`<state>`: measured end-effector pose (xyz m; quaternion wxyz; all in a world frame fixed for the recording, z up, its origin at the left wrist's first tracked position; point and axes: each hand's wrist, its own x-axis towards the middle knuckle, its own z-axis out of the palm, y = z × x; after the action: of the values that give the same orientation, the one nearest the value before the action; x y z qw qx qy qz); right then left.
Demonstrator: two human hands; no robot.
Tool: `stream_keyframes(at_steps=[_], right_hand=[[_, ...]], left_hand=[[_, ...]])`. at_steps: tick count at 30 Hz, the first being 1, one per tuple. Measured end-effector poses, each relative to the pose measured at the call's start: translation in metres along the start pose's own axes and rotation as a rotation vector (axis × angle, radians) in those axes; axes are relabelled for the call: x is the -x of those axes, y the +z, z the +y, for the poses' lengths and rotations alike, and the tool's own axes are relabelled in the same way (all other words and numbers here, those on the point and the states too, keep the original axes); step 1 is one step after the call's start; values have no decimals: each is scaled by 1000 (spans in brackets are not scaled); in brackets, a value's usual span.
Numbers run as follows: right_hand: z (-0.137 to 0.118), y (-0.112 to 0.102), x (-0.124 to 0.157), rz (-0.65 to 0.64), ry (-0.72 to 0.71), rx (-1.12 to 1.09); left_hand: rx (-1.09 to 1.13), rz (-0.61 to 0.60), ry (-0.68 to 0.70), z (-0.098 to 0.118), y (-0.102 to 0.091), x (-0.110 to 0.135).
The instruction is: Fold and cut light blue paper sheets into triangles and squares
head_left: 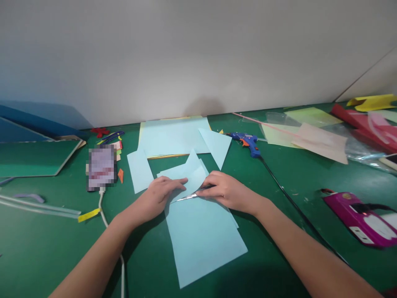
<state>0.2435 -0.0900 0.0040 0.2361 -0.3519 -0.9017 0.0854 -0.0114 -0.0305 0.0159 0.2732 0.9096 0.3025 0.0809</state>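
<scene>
On the green table lies a light blue paper sheet [204, 240], and over its far part sits a folded-up flap [192, 174]. My left hand [166, 190] rests on the flap's left side, fingers stretched out and pressing it down. Pinched in my right hand [225, 190] is a slim metal-bladed cutter [187, 197], pointing left along the fold; its handle is mostly hidden, so I cannot tell knife from scissors. Beside the sheet are a blue paper piece [140, 170] at left and a blue paper triangle [217, 145] at right.
Behind my hands is a stack of blue paper [175, 134]. A blue glue gun [248, 142] trails a black cord at right, near a magenta power strip [359, 219]. At left are a blurred-out purple device [101, 167] on a white cable and clear strips [43, 207].
</scene>
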Motion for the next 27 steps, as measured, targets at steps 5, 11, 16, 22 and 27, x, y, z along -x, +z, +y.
stream_keyframes(at_steps=[5, 11, 16, 22, 27], right_hand=[[-2, 4, -5, -4, -21, 28], [-4, 7, -8, 22, -45, 41], [-6, 11, -10, 41, -52, 53], [-4, 9, -9, 23, -55, 32], [-4, 8, -7, 21, -51, 27]], left_hand=[[15, 9, 11, -3, 2, -1], [25, 34, 20, -1, 1, -1], [26, 33, 34, 0, 0, -3], [20, 42, 62, -4, 0, -3], [12, 49, 65, -4, 2, -2]])
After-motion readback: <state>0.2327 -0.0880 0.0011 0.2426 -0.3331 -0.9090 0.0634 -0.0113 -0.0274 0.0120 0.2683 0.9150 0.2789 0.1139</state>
